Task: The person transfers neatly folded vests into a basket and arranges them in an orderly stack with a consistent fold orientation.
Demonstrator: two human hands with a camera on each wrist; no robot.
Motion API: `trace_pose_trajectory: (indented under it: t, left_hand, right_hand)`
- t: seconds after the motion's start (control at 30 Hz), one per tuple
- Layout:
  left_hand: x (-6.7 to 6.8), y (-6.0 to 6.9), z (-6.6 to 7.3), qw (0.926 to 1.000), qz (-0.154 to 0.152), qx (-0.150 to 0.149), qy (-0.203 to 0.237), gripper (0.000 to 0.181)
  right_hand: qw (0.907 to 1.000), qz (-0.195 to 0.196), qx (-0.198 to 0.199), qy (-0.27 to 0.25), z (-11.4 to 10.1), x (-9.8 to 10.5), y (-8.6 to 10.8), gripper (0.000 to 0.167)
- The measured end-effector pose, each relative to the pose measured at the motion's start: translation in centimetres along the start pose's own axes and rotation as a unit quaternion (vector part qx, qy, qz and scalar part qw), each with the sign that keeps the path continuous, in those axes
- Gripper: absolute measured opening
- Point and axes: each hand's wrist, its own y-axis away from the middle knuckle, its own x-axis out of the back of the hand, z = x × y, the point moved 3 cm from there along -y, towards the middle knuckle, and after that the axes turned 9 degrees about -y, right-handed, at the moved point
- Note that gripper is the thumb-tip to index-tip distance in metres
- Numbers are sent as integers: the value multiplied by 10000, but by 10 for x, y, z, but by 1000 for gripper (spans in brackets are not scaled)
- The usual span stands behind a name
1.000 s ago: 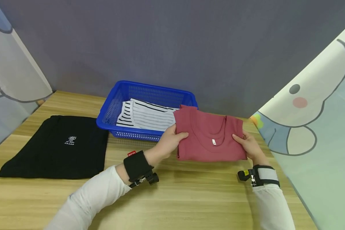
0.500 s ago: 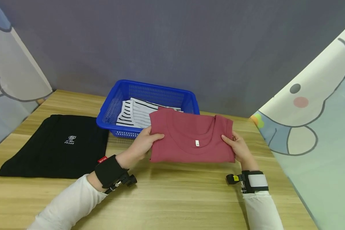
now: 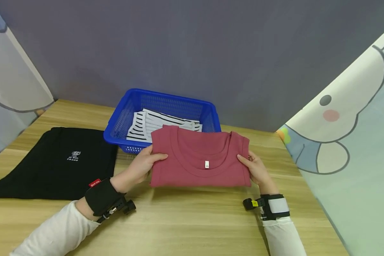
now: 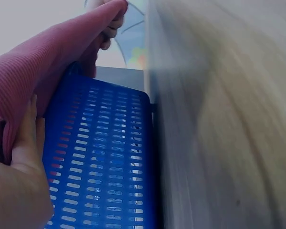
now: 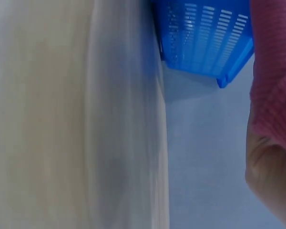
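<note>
the left hand (image 3: 144, 163) is gripping one side edge of a red shirt (image 3: 200, 158), its thumb pressing on top, and the right hand (image 3: 257, 169) is gripping the opposite edge, thumb also on top. neither hand is loose. with a hand pinching each end, the folded cloth is spanning the gap between them fairly flat, probably because one grip alone would be letting the fold droop open. the neckline and its white tag (image 3: 206, 164) are facing up.

the shirt is hanging above the table (image 3: 185, 220), in front of the blue basket (image 3: 172, 103) and hiding part of its near side; whether the two are touching, i cannot tell. inside the basket a striped shirt (image 3: 152, 124) is lying flat, its folding likely letting it fit within the walls. a black shirt (image 3: 51, 167) is lying spread on the left, apparently leaving the middle free for handling.
</note>
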Motion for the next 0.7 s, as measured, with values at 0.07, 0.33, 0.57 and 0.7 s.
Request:
trace_pose_trajectory:
  t: [0.07, 0.33, 0.57, 0.7]
  left_hand:
    - [1, 1, 1, 10000, -67, 27, 38, 47]
    - [13, 9, 6, 9990, -119, 369, 237, 38]
    - [27, 18, 10, 9983, -120, 527, 234, 35]
    - [36, 22, 11, 9987, -73, 487, 92, 34]
  right_hand:
    - [9999, -111, 53, -31, -1, -1, 1, 26]
    - [9976, -634, 100, -260, 1, -14, -1, 27]
    - [9987, -489, 80, -124, 0, -29, 1, 25]
    - [9992, -368, -16, -163, 0, -39, 2, 27]
